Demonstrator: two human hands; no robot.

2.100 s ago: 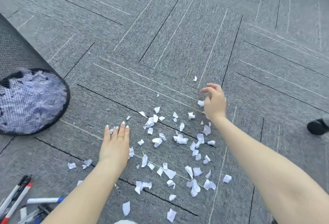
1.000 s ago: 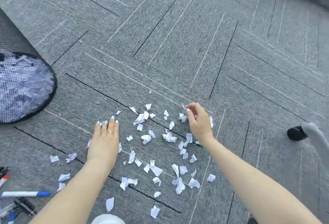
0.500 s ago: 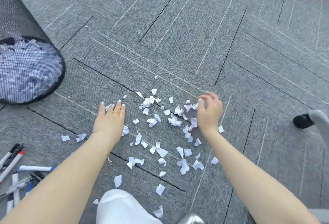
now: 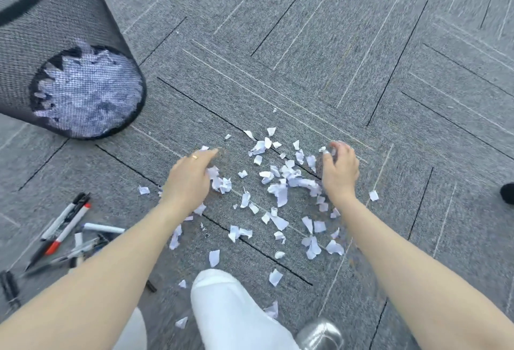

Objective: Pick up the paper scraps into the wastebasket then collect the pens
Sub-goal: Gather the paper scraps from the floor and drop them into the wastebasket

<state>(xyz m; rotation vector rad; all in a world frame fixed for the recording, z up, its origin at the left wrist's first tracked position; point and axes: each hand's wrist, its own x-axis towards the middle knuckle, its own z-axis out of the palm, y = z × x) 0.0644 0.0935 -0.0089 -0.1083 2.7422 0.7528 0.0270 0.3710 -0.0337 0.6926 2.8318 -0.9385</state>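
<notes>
Your white-trousered knee (image 4: 222, 305) sits below the mess, pens (image 4: 66, 227) lie far left, the mesh wastebasket (image 4: 83, 71) stands upper left. Paper scraps (image 4: 281, 180) lie between your hands: left hand (image 4: 189, 180) cupped against some, right hand (image 4: 339, 174) curled, blurred, touching the heap

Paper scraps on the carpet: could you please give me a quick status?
Left hand, right hand raking white paper scraps together. Black mesh wastebasket waiting. Nothing blocking.
</notes>
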